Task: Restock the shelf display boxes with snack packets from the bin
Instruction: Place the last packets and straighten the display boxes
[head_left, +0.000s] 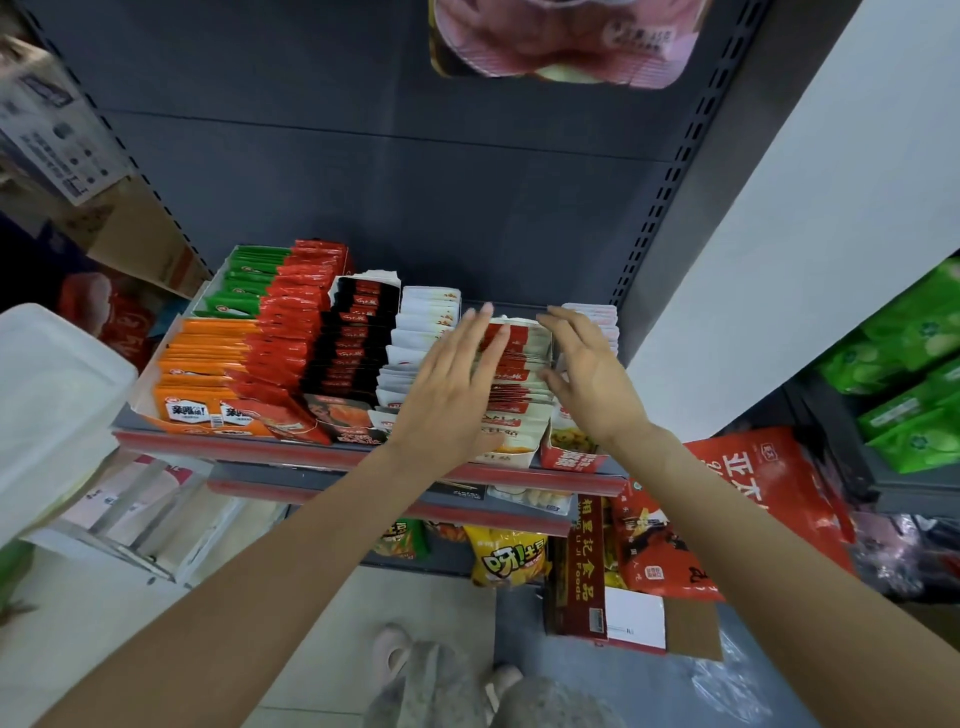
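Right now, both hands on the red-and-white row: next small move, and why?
Probably squeeze the row square and press it down. The left hand lies flat over the red-and-white packets, the right hand flanks their right side, and the packets look uneven in the display box.

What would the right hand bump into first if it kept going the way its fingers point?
Probably the white packets at the back of the rightmost display box, just past the right hand; behind them stands the shelf's dark back panel. Depth is hard to judge.
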